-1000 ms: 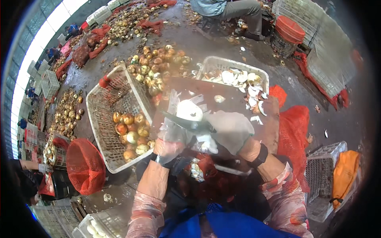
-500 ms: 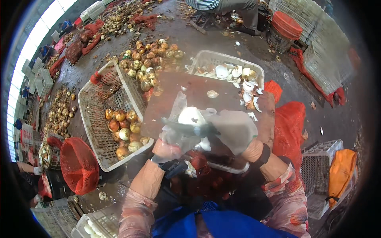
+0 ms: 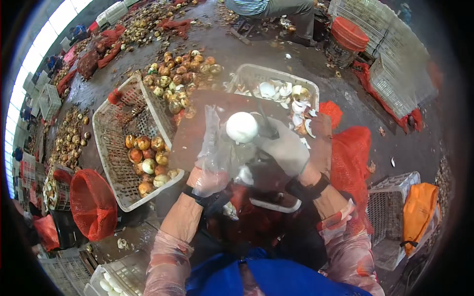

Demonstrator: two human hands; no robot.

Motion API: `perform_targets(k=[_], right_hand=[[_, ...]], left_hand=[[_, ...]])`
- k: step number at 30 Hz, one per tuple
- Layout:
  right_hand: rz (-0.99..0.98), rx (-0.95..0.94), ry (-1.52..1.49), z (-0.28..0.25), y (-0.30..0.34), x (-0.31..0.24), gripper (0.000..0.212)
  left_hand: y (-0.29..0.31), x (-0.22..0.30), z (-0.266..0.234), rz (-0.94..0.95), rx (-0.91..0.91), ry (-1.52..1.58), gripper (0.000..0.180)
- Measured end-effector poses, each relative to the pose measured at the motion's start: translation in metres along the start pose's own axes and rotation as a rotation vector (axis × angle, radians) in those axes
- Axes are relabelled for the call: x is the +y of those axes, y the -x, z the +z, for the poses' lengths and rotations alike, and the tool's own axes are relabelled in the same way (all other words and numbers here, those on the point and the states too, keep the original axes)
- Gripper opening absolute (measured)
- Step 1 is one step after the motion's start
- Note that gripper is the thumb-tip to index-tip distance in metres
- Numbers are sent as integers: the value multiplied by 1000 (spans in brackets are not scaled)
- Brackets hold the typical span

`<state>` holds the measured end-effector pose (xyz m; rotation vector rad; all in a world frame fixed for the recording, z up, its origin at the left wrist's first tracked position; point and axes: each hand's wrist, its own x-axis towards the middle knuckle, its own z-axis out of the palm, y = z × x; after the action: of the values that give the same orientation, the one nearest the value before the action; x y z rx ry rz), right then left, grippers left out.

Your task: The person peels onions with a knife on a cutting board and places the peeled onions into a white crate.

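Note:
A peeled white onion [image 3: 242,127] is above the brown board [image 3: 197,116], its outer skin gone. My left hand [image 3: 213,170], in a loose clear plastic glove, grips it from below and the left; its fingers are partly blurred. Gloved in pale material, my right hand [image 3: 287,150] closes on a knife [image 3: 266,124] whose dark blade points away beside the onion's right side. The knife's handle is hidden in the fingers. White peelings [image 3: 298,111] lie at the board's right far edge.
Left of the board, a white crate [image 3: 106,163] holds several brown onions [image 3: 148,158]. Behind it stands a crate [image 3: 312,89] of white peelings. Onions [image 3: 180,74] heap on the floor. Red mesh bags [image 3: 350,158] hang at right, near an orange bag [image 3: 419,209]. Another person [image 3: 276,10] sits ahead.
The onion has been turned; its dark-marked patch no longer shows. My right hand has moved up and left, and the knife has swung from lying across the onion's near side to pointing away.

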<state>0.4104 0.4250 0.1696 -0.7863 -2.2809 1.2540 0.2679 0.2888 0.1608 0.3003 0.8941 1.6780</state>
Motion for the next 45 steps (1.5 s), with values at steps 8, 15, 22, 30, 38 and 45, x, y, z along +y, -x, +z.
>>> perform_targets(k=[8,15,22,30,38,45], right_hand=[[256,-205,-710,0,-5,18,44],[184,-257,-278,-7,0,-31,43],[69,-460,-22,-37,28,-20,31],[-69,-356,139,-23,33,-20,31],[537,-542,-748,-10,46,25,14],[364,-481,-1083,-2,17,35,38]], left_hand=[[-9,7,3,18,55,-18,48],[9,13,-7,-22,-118,160,58],[20,17,-31,138,-217,117,61],[33,15,-35,315,-416,128,64],[-7,-24,-76,727,-338,-385,61],[78,65,-37,547,-37,38,43]])
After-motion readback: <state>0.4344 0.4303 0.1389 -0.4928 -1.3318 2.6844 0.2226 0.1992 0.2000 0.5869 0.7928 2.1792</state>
